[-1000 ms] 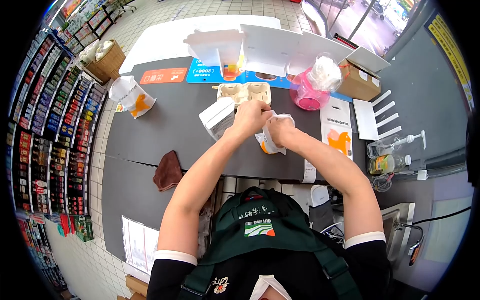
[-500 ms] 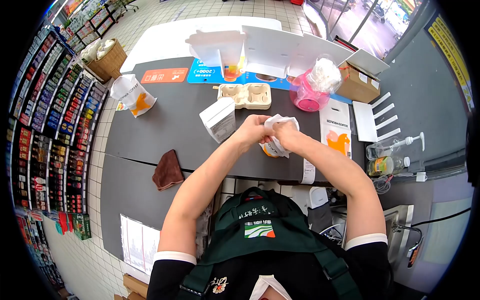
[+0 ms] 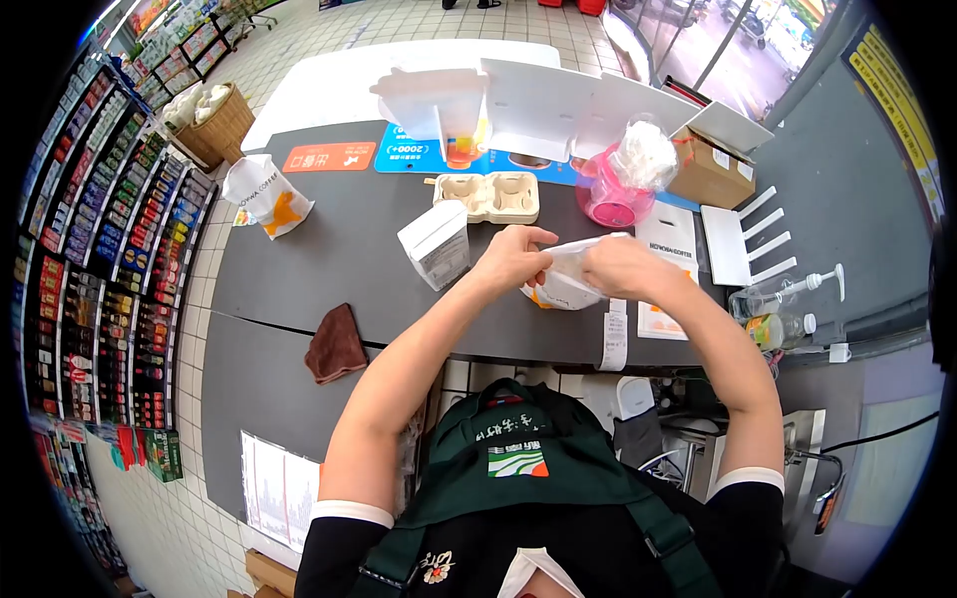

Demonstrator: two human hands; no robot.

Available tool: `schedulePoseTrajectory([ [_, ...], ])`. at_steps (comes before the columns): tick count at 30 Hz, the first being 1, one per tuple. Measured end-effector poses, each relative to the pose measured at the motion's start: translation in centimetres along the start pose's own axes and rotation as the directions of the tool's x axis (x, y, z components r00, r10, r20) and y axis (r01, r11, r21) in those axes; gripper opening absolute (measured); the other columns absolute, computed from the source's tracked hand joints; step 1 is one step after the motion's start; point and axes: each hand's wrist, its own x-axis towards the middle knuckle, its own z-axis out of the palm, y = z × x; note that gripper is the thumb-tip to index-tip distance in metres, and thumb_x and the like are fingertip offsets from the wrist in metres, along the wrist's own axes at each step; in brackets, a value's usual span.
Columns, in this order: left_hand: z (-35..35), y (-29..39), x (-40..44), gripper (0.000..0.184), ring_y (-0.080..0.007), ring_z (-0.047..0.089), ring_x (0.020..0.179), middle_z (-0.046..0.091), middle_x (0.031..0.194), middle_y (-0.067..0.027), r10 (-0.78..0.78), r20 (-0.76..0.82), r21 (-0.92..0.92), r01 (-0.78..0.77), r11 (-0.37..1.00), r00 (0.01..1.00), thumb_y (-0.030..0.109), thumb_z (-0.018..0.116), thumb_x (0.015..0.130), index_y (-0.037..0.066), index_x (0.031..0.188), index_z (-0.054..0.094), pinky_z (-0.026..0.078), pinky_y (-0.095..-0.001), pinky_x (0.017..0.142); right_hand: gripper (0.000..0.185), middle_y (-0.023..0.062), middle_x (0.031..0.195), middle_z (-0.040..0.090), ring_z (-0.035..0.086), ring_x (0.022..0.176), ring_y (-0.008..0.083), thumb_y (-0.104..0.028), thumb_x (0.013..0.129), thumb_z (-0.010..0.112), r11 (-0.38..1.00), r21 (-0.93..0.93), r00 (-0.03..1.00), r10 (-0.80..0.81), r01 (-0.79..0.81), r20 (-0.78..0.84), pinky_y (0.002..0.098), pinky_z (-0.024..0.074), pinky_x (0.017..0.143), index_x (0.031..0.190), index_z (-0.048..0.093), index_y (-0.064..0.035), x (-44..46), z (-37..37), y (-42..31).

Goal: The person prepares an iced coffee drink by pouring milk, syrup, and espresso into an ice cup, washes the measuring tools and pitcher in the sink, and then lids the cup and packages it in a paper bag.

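A white paper bag (image 3: 566, 286) with an orange print stands on the dark counter in front of me, its mouth pulled wide. My left hand (image 3: 516, 259) is closed on the left end of its rim, with the index finger pointing out. The right end of the rim is pinched in my right hand (image 3: 626, 267), whose fingertips are partly hidden. Left of the bag is a white carton (image 3: 436, 244) with printed sides. Behind it lies a moulded-pulp cup carrier (image 3: 486, 196). Flat paper bags (image 3: 666, 231) with a coffee print lie beyond my right hand.
Another printed paper bag (image 3: 269, 196) stands at the far left, and a brown cloth (image 3: 336, 344) lies near the counter edge. A pink container (image 3: 610, 194), white router (image 3: 728, 244) and pump bottle (image 3: 763, 296) are on the right. A receipt strip (image 3: 614, 336) hangs over the front edge.
My hands have moved apart, the right one moving to the right. The bag's mouth has been stretched from a narrow bunch to a wide opening.
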Motion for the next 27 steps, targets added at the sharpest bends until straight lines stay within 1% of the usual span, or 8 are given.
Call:
schedulePoseTrajectory([
  [1,0.0,0.8,-0.1,0.044,-0.0145,0.061,0.055,0.065,0.070,-0.0124,0.054,-0.044,0.225,-0.043,0.973,0.998,0.011,0.058,0.073,-0.004,0.115,0.058,0.050,-0.0265,0.055,0.027,0.0161,0.085,0.067,0.066,0.080,0.0306,-0.025,0.082,0.056,1.000,-0.001,1.000,0.004,-0.004,-0.003,0.0381,0.0517,0.068,0.080,0.066,0.0001,-1.9,-1.0,0.4],
  [3,0.0,2.7,-0.7,0.034,-0.0188,0.066,0.064,0.067,0.072,-0.0147,0.141,-0.111,0.527,-0.062,0.848,0.984,0.010,0.059,0.073,-0.001,0.105,0.065,0.052,-0.0294,0.059,0.036,0.0215,0.078,0.065,0.065,0.077,0.0347,-0.033,0.082,0.057,0.963,0.270,0.835,0.136,0.015,-0.533,0.0409,0.0510,0.066,0.082,0.059,0.0038,-5.0,-1.7,0.8],
  [6,0.2,2.6,-0.2,0.029,-0.0261,0.065,0.064,0.066,0.070,-0.0143,0.370,-0.106,0.810,-0.135,0.571,0.923,0.013,0.061,0.074,0.002,0.100,0.068,0.052,-0.0339,0.063,0.043,0.0252,0.075,0.063,0.064,0.075,0.0383,-0.037,0.081,0.060,0.842,0.427,0.732,0.514,-0.330,-0.447,0.0429,0.0503,0.066,0.090,0.052,0.0041,-4.9,-0.2,0.5],
  [8,0.3,2.5,0.4,0.021,-0.0297,0.064,0.065,0.066,0.068,-0.0147,0.371,-0.082,0.813,-0.153,0.562,0.925,0.014,0.063,0.074,0.003,0.090,0.069,0.051,-0.0370,0.065,0.035,0.0217,0.068,0.063,0.065,0.065,0.0361,-0.025,0.081,0.062,0.789,0.591,0.870,0.400,-0.166,-0.290,0.0446,0.0513,0.061,0.097,0.051,0.0045,-3.1,4.7,2.5],
  [13,-0.2,4.2,1.1,0.016,-0.0236,0.062,0.053,0.062,0.055,-0.0121,0.431,-0.105,0.827,-0.162,0.538,0.896,0.013,0.061,0.078,0.000,0.072,0.067,0.050,-0.0357,0.060,0.013,0.0120,0.055,0.060,0.062,0.047,0.0186,-0.001,0.079,0.048,0.514,0.858,0.807,0.496,0.026,-0.322,0.0298,0.0508,0.044,0.075,0.058,0.0048,-3.8,1.6,2.6],
  [16,-0.2,5.6,0.7,0.021,-0.0188,0.061,0.047,0.060,0.051,-0.0110,0.418,-0.085,0.830,-0.168,0.531,0.904,0.011,0.059,0.081,-0.004,0.069,0.065,0.049,-0.0329,0.057,0.014,0.0122,0.056,0.060,0.062,0.047,0.0183,-0.001,0.079,0.047,0.544,0.837,0.816,0.455,0.061,-0.355,0.0299,0.0507,0.043,0.075,0.059,0.0054,-3.4,0.6,2.5],
  [19,-0.4,6.2,0.4,0.017,-0.0275,0.063,0.057,0.061,0.056,-0.0141,0.331,-0.113,0.767,-0.130,0.628,0.937,0.010,0.059,0.077,-0.001,0.066,0.067,0.050,-0.0386,0.062,0.015,0.0133,0.056,0.061,0.063,0.048,0.0184,0.000,0.078,0.046,0.539,0.840,0.828,0.441,0.066,-0.348,0.0302,0.0515,0.044,0.076,0.059,0.0074,-3.1,-0.2,2.5],
  [27,-1.2,6.0,-0.5,0.015,-0.0157,0.063,0.050,0.062,0.059,-0.0095,0.305,-0.191,0.755,-0.059,0.653,0.933,0.010,0.066,0.076,-0.003,0.071,0.064,0.048,-0.0287,0.052,0.025,0.0135,0.056,0.061,0.063,0.048,0.0183,-0.008,0.083,0.047,0.550,0.834,0.875,0.382,0.043,-0.297,0.0284,0.0521,0.043,0.068,0.057,0.0084,-3.0,-0.3,3.3],
])
